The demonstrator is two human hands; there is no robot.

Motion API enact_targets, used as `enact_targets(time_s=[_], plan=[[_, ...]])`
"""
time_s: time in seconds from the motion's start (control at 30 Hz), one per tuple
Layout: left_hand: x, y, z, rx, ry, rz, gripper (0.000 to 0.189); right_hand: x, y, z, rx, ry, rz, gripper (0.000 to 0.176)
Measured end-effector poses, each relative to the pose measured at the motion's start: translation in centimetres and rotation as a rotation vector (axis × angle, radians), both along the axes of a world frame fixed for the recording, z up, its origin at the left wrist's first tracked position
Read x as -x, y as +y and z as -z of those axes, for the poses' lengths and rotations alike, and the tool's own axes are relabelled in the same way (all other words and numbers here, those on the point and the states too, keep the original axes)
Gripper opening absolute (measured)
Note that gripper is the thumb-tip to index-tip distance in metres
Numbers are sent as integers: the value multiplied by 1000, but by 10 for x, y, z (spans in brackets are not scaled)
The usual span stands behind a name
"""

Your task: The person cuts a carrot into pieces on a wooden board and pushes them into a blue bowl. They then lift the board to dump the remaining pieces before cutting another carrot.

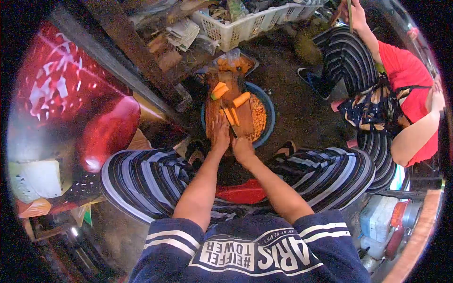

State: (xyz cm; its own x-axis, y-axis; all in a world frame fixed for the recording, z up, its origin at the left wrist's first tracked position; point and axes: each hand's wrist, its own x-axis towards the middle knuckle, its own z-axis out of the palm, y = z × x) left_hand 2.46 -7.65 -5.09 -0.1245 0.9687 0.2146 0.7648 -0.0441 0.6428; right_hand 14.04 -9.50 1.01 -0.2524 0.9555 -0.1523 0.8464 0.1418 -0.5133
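Note:
A wooden cutting board [213, 101] lies across a blue basin [271, 113]. My left hand [220, 133] is on the board, its fingers held against several cut carrot strips [231, 116]; the hand partly hides the contact. Close beside it, my right hand [243, 149] is closed round the handle of a knife [232, 130], whose dark blade points away from me toward the strips. Larger carrot pieces [220, 90] sit farther up the board, with another carrot chunk [241, 99] to the right. Diced carrot [258, 118] shows inside the basin.
Beyond the board stands a tray [252, 62] with orange pieces and a plastic bag. A white plastic crate [255, 29] is at the back. Another person in a red shirt [406, 63] sits at right. A red printed panel [71, 85] and wooden beams flank the left.

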Motion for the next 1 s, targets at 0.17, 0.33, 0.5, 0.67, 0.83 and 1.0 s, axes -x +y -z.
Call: enact_targets(time_s=[0.17, 0.33, 0.5, 0.67, 0.83, 1.0], plan=[[0, 2, 3, -5, 26, 0, 49, 5, -3, 14, 54, -30, 109, 34], [4, 1, 6, -24, -1, 10, 50, 0, -6, -34, 74, -31, -32, 36], [4, 3, 0, -72, -64, -12, 51, -3, 2, -28, 189, 84, -14, 60], [4, 0, -4, -70, -35, -24, 51, -4, 10, -45, 161, 148, -88, 62], [5, 0, -6, -134, -144, -46, 45, -1, 17, -28, 23, 264, -61, 56], [5, -6, -21, -154, -21, -73, 40, -1, 18, -36, -34, 327, 9, 42]])
